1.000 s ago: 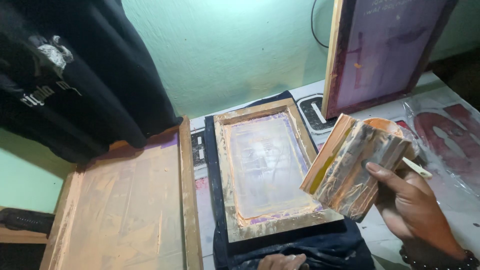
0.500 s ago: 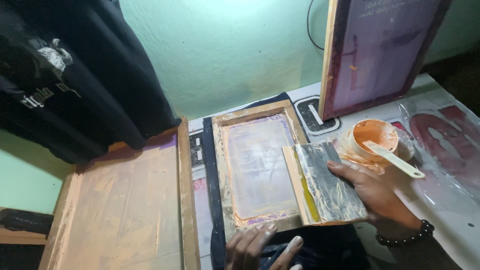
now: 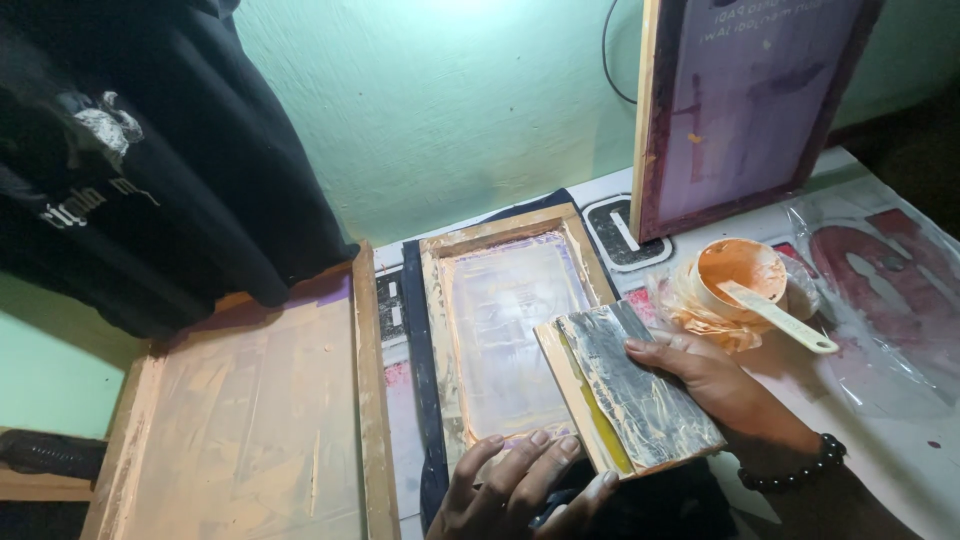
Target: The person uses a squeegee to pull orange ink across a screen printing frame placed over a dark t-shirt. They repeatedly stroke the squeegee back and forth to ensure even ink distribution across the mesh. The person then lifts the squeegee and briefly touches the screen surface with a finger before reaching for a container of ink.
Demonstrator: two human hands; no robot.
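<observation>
head view:
squeegee (image 3: 628,400): in my right hand (image 3: 715,385), fingers wrapped over its far-right edge; blade lies tilted over the near-right corner of the screen frame (image 3: 505,335).
long axis: runs far-left to near-right, roughly along the frame's right rail.
left hand (image 3: 520,490): fingers spread flat, pressing the frame's near rail, gripping nothing; just left of the squeegee's near end.
nearer hand: right, already on it.
ink cup (image 3: 735,280): right of the squeegee, spatula (image 3: 780,318) resting in it.
hidden: squeegee's rubber edge underneath; frame's near-right corner; cloth under the frame mostly covered; both wrists cut off.
</observation>
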